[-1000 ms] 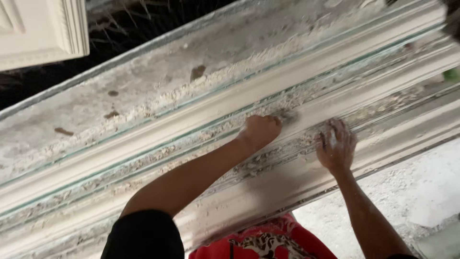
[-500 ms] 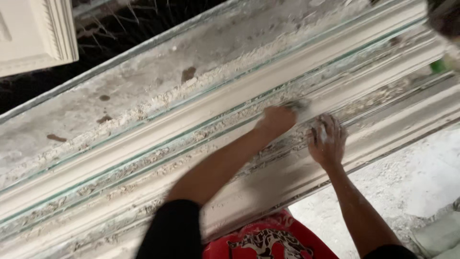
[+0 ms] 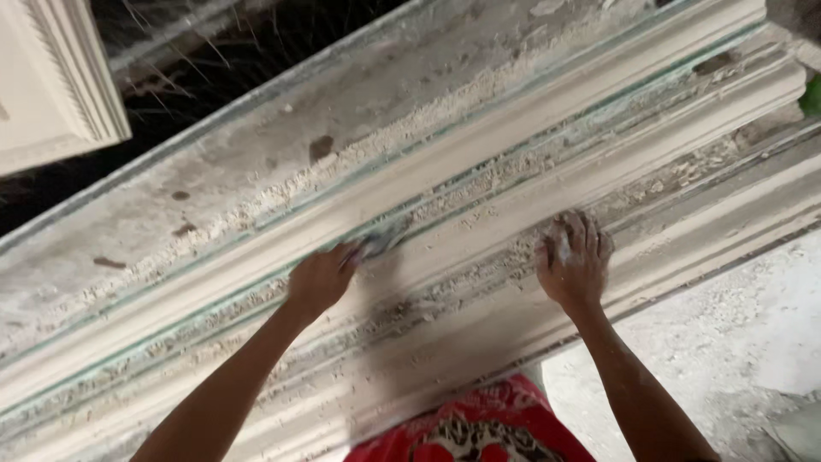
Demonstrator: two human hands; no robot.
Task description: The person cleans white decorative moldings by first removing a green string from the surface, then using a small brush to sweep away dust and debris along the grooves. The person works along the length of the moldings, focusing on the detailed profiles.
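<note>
Head view looked down on a long plaster moulding (image 3: 479, 180) running diagonally, lower left to upper right, with stepped ridges and grooves, greenish lines along some edges, and crumbs of loose plaster in the channels. Left hand (image 3: 321, 278) was closed around a small flat tool (image 3: 380, 244), looked like a scraper or small brush, too blurred to tell which; its tip was pressed into a groove in the middle of the moulding, just beyond the knuckles. Right hand (image 3: 575, 261) lay flat on a lower ridge of the moulding, well to the right of the left hand, fingers (image 3: 581, 231) close together and slightly curled, dusted white; there was a pale bit under them, but I couldn't tell whether it was holding anything or just bracing. Both forearms came up from the bottom edge. Red patterned garment (image 3: 466, 432) was visible at bottom centre, between the arms. A white framed panel (image 3: 51, 85) sat at upper left, dark gap with thin fibres beside it. Dusty concrete floor (image 3: 727, 342) showed at lower right, below the moulding.
</note>
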